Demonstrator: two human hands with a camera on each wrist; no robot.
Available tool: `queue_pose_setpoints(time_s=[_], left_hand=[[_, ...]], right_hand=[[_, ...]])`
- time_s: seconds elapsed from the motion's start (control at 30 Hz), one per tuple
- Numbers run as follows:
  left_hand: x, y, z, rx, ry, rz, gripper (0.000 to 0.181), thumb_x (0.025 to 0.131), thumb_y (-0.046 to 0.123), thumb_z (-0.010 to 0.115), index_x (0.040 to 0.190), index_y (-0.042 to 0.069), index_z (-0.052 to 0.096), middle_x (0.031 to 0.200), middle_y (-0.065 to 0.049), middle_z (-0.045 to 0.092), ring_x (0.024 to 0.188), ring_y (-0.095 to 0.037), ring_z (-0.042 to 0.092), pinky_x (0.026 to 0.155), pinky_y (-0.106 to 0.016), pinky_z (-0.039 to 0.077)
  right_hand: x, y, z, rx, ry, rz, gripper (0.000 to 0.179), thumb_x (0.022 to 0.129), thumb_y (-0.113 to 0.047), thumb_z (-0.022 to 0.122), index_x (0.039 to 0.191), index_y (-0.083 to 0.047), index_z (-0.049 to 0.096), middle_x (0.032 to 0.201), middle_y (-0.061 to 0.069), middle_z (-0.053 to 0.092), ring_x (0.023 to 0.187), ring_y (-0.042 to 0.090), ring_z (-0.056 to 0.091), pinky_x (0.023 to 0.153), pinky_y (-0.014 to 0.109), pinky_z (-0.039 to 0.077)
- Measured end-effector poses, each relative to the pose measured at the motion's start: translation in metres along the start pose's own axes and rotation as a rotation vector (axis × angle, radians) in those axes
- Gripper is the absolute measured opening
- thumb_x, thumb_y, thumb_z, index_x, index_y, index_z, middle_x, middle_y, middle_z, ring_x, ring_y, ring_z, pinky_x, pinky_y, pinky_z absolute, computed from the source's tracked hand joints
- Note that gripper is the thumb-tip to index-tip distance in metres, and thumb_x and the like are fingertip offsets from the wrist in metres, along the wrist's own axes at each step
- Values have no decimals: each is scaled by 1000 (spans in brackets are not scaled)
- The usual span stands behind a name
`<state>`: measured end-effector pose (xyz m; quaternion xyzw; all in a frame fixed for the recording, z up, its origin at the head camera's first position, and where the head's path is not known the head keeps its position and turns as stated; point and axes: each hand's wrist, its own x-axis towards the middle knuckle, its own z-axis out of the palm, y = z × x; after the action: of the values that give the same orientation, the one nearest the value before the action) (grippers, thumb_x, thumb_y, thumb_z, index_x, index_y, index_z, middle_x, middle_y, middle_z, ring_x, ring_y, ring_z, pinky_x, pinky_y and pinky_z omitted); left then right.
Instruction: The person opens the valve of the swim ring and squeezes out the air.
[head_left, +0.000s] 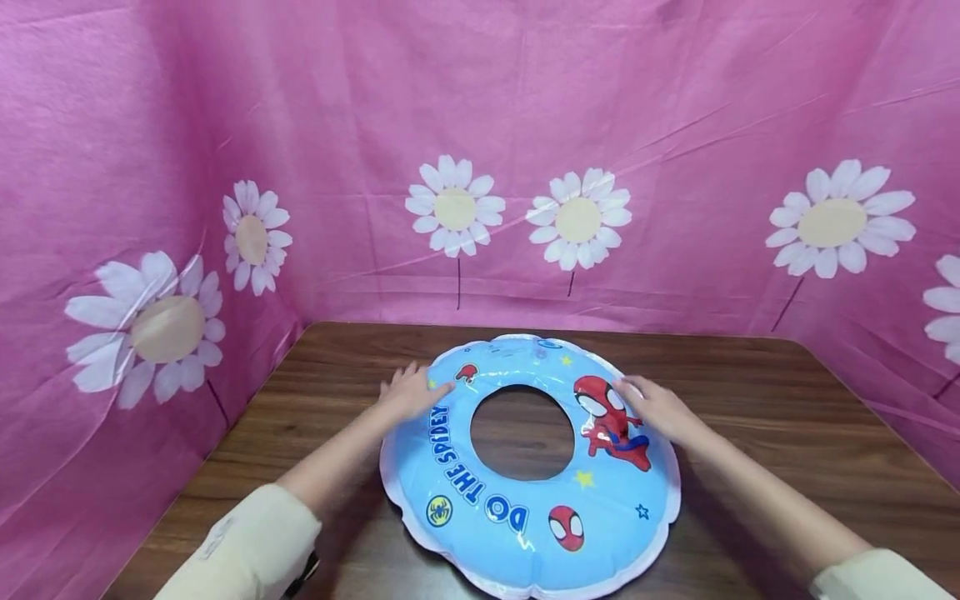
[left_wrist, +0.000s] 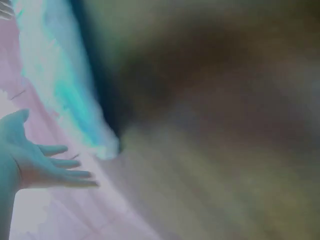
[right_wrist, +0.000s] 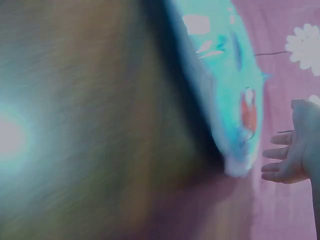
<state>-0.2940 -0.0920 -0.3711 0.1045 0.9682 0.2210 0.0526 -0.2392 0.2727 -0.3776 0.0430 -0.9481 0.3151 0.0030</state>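
An inflated blue swim ring [head_left: 480, 533] with a pale scalloped rim lies on the wooden table. Spider figures, stars and the words "DO THE SPIDEY" are printed on it. At the ring's left edge is my left hand [head_left: 411, 393], its fingers spread. My right hand [head_left: 660, 408] is at the opposite edge, beside the printed red figure. In the left wrist view the left hand [left_wrist: 37, 162] has straight fingers and stands apart from the ring [left_wrist: 65, 80]. Likewise, the right wrist view shows the right hand [right_wrist: 295, 150] with extended fingers, away from the ring [right_wrist: 225, 100].
The brown wooden table [head_left: 765, 392] extends on both sides of the ring and shows through its hole. Pink cloth [head_left: 360, 100] printed with white daisies hangs behind the table and along both sides.
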Motion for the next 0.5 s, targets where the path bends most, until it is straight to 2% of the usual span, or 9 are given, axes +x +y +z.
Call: queue_pose_setpoints(time_s=[0.07, 0.13, 0.23, 0.3, 0.43, 0.5], left_hand=[[17, 7, -7, 106, 42, 27, 72, 91, 52, 43, 142, 2, 32, 147, -22, 21, 132, -42, 15, 102, -60, 11], [34, 12, -9, 153, 77, 100, 72, 92, 52, 41, 145, 5, 27, 149, -19, 14, 135, -39, 10, 104, -58, 7], [55, 13, 3, 164, 106, 170, 71, 94, 54, 36, 148, 11, 18, 152, -15, 7, 136, -35, 5, 104, -57, 3], [62, 11, 17, 152, 91, 170, 71, 94, 55, 33, 149, 14, 14, 152, -13, 4, 136, -36, 3, 103, -59, 3], [65, 4, 45, 154, 47, 111, 73, 92, 62, 25, 149, 21, 10, 152, -12, 1, 135, -40, 2, 102, -62, 4], [66, 2, 55, 170, 69, 118, 73, 91, 63, 24, 149, 21, 12, 152, -12, 3, 135, -39, 2, 102, -61, 3]], right_hand=[[16, -7, -2, -32, 62, -61, 70, 95, -49, 37, 132, 10, 39, 128, 32, 42, 117, 48, 37, 92, 61, 31], [35, -14, 0, -59, 117, -123, 68, 95, -49, 38, 132, 7, 40, 131, 29, 42, 121, 46, 34, 96, 60, 27], [61, -22, 12, -96, 149, -186, 65, 95, -47, 40, 136, 4, 37, 137, 27, 36, 126, 43, 28, 100, 58, 20], [74, -24, 25, -123, 157, -207, 65, 95, -47, 41, 137, 2, 37, 139, 26, 33, 128, 42, 25, 101, 57, 18], [87, -17, 50, -149, 157, -180, 68, 93, -47, 46, 139, 2, 34, 142, 27, 27, 130, 43, 22, 102, 59, 16], [89, -12, 59, -183, 163, -162, 70, 92, -49, 46, 140, 1, 33, 143, 26, 26, 130, 43, 21, 102, 58, 15]])
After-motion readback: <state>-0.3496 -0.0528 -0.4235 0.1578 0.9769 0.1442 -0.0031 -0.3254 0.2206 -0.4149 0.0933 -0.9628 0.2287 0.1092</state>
